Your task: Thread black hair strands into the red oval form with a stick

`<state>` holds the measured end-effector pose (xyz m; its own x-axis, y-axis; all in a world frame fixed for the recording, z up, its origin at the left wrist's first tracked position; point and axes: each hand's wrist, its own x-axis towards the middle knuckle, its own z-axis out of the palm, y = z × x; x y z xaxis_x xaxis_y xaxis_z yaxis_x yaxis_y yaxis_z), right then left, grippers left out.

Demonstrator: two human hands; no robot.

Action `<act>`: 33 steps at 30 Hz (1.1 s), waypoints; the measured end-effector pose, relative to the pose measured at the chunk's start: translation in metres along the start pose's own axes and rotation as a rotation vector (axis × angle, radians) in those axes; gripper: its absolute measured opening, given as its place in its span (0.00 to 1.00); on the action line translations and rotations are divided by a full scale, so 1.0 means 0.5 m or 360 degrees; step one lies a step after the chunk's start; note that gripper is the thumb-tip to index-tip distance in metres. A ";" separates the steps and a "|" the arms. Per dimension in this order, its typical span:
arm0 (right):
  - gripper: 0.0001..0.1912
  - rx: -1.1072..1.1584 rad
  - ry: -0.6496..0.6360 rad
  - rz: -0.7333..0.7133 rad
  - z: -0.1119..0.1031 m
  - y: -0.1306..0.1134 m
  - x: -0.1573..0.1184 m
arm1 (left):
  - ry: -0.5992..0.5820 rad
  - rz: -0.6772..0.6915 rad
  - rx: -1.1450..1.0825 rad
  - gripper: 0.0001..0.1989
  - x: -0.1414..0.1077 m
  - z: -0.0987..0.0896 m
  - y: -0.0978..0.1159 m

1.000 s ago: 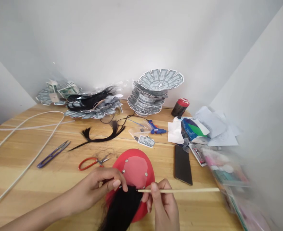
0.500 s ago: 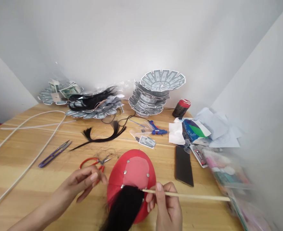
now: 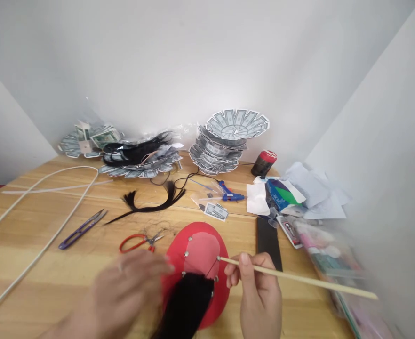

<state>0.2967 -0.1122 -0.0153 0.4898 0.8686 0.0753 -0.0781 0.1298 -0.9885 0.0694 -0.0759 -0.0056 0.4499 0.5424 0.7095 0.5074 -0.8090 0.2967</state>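
Note:
A red dome-shaped form [image 3: 172, 249] with a pinker oval patch [image 3: 202, 252] and several silver studs stands in front of me. A thick bundle of black hair [image 3: 186, 301] lies over its near side. My right hand [image 3: 259, 287] pinches a thin pale wooden stick [image 3: 309, 278], whose tip meets the stud at the patch's right edge. A dark strand runs from near that stud down to the hair. My left hand [image 3: 130, 287], smeared by motion, hovers at the form's left side; whether its fingers hold anything cannot be made out.
Red-handled scissors [image 3: 133, 242], purple thread snips [image 3: 82, 229] and a black hair strand [image 3: 151, 207] lie leftward. Behind are a blue glue gun [image 3: 230, 192] and stacked banknote-patterned paper bowls [image 3: 218, 148]. A phone [image 3: 268, 240], papers and packets crowd the right.
My right hand has moved the stick's tip up and right, from the hair's top edge to the upper right stud. The left hand has come closer and blurred.

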 end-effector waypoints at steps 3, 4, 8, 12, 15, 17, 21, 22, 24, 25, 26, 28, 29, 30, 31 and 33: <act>0.20 -0.0071 0.0004 -0.0094 0.006 -0.023 0.006 | -0.0243 0.0762 0.0091 0.12 0.015 0.071 0.043; 0.20 -0.0090 0.0020 -0.0118 0.008 -0.031 0.006 | -0.0204 0.0864 0.0146 0.09 0.018 0.091 0.047; 0.19 -0.0132 0.0064 -0.0219 0.005 -0.059 0.009 | -0.0209 0.0951 0.0290 0.07 0.021 0.132 0.032; 0.16 -0.0205 0.0163 -0.0460 -0.021 -0.081 0.027 | -0.0169 0.0927 0.0361 0.08 0.014 0.118 0.017; 0.13 -0.0192 0.0332 -0.0621 -0.043 -0.091 0.037 | -0.0111 0.0898 0.0391 0.08 0.003 0.103 0.017; 0.10 -0.0314 0.0316 -0.0675 -0.054 -0.085 0.036 | -0.0054 0.0868 0.0398 0.09 -0.008 0.099 0.019; 0.10 -0.0815 -0.0280 -0.0836 -0.058 -0.032 0.019 | -0.0002 0.0730 0.0422 0.13 -0.031 0.091 0.025; 0.11 -0.0888 -0.0431 -0.0907 -0.057 -0.014 0.014 | -0.0007 0.0684 0.0439 0.14 -0.035 0.087 0.027; 0.11 -0.1005 -0.0642 -0.1059 -0.053 0.019 0.007 | -0.0019 0.0607 0.0479 0.17 -0.041 0.078 0.029; 0.11 -0.1080 -0.0715 -0.1117 -0.052 0.033 0.005 | -0.0019 0.0578 0.0501 0.18 -0.043 0.072 0.030; 0.12 -0.1165 -0.0775 -0.1159 -0.051 0.043 0.004 | -0.0018 0.0554 0.0519 0.19 -0.046 0.067 0.030; 0.14 -0.1297 -0.0854 -0.1214 -0.047 0.055 0.002 | -0.0019 0.0514 0.0532 0.20 -0.053 0.058 0.027; 0.14 -0.1323 -0.0868 -0.1243 -0.045 0.058 0.001 | -0.0021 0.0489 0.0527 0.21 -0.058 0.054 0.023; 0.13 -0.1330 -0.0886 -0.1271 -0.042 0.060 0.000 | -0.0021 0.0447 0.0522 0.22 -0.064 0.051 0.018; 0.12 -0.1328 -0.0911 -0.1299 -0.038 0.062 -0.002 | -0.0018 0.0387 0.0518 0.22 -0.072 0.048 0.012; 0.11 -0.1294 -0.0972 -0.1349 -0.027 0.067 -0.009 | -0.0001 0.0224 0.0512 0.20 -0.086 0.037 -0.005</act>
<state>0.3036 -0.1183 -0.0505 -0.3554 0.7633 0.5395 0.7007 0.5996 -0.3866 0.0623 -0.0933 -0.0486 0.5323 0.4307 0.7289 0.6460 -0.7630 -0.0209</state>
